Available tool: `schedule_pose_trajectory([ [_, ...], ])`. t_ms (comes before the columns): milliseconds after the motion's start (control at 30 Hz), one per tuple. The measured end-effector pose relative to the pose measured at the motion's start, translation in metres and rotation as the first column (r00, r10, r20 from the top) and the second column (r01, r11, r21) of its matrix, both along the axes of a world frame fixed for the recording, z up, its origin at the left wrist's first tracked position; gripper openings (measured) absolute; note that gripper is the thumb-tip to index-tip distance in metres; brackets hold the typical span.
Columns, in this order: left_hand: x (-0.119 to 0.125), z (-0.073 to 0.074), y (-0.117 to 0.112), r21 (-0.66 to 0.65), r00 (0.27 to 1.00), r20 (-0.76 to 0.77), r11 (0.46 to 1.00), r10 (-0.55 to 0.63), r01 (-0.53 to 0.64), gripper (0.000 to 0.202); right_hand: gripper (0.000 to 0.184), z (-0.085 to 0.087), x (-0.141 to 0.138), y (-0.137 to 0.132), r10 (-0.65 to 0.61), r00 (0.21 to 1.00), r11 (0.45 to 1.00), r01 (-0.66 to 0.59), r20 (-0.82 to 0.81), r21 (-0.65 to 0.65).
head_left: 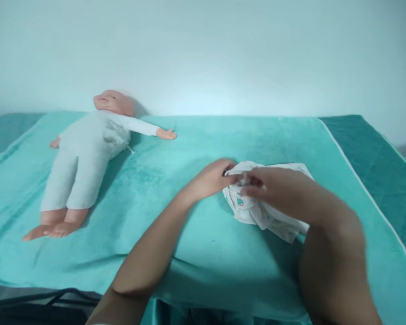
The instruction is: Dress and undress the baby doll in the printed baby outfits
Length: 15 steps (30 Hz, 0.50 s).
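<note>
A white printed cloth garment (253, 212), bunched and partly folded, lies on the turquoise blanket (196, 149) right of centre. My left hand (216, 178) grips its upper left edge, the thumb over the fabric and the other fingers partly hidden behind it. From the right, my right hand (270, 185) reaches across the garment, pinching a bit of the same cloth near my left thumb. Both hands are close together. Part of the garment is hidden beneath my right hand and forearm.
A baby doll (84, 144) with a white cloth body lies on its back at the left, one arm stretched toward the middle. Behind the bed surface rises a pale wall (203, 54). Dark cords (54, 295) run along the lower left edge.
</note>
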State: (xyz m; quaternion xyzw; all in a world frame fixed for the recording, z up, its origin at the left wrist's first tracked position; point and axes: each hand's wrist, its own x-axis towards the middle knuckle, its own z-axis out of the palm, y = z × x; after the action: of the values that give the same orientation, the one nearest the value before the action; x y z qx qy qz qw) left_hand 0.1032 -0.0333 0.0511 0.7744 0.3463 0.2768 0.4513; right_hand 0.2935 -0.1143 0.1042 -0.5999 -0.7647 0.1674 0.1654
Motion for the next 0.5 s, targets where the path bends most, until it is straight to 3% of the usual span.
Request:
schedule_pose_trajectory([
  [67, 0.002, -0.015, 0.004, -0.014, 0.999, -0.036, 1.000, -0.009, 0.009, 0.020, 0.034, -0.014, -0.007, 0.005, -0.043, 0.985, 0.993, 0.061, 0.167, -0.102],
  [167, 0.000, -0.024, 0.004, -0.071, 0.999, -0.025, 0.997, 0.036, -0.038, 0.036, 0.032, -0.030, -0.022, 0.014, -0.193, 0.949, 0.979, 0.203, 0.250, -0.014],
  [300, -0.001, -0.031, 0.003, -0.275, 0.995, 0.069, 0.960, 0.070, -0.048, 0.044, 0.038, -0.041, -0.032, 0.027, -0.159, 0.940, 0.987, 0.159, 0.302, 0.026],
  [400, 0.002, -0.041, 0.003, -0.445, 0.955, 0.220, 0.892, 0.198, -0.083, 0.044, 0.017, -0.048, -0.022, 0.037, -0.149, 0.963, 0.987, 0.157, 0.225, -0.019],
  [500, 0.003, -0.049, 0.006, -0.544, 0.861, 0.372, 0.833, 0.347, -0.100, 0.041, 0.013, -0.053, -0.008, 0.040, -0.115, 0.992, 0.993, 0.116, -0.055, 0.021],
])
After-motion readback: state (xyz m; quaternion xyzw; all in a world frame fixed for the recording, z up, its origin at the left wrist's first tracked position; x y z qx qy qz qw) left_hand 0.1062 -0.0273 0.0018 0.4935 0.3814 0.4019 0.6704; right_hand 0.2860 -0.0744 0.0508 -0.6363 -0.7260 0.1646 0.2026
